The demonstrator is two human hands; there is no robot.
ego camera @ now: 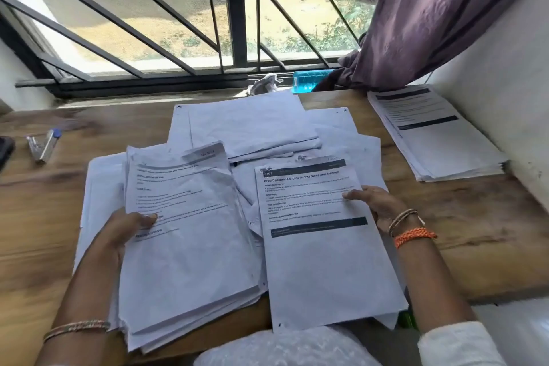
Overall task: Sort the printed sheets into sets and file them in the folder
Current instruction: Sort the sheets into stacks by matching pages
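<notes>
Paper covered the near edge of the wooden table (475,246), where both hands were at work. The left hand (124,232) gripped a thick stack of printed sheets (184,261) at its left edge, thumb curled over the top page and the other fingers hidden beneath. The stack's top page was creased near its upper right corner. The right hand (377,205) held a thinner set (323,246) just beside the stack, thumb pressed on the printed face and fingers tucked behind the right edge; its heading read "Drop Essential Oil onto Aroma Stone and Arrange". An orange braided band (414,236) and thin bangles circled the right wrist.

Behind the two held bundles, loose blank-side sheets (252,125) lay overlapping across the middle of the table. Further right, against the wall, sat a separate neat pile (430,140) with dark header bars. A stapler (43,142) lay well apart on the far left. Beyond, a blue bottle (310,80) and a crumpled cloth (266,83) rested on the sill beneath the barred window (237,9), beside a purple curtain (439,15).
</notes>
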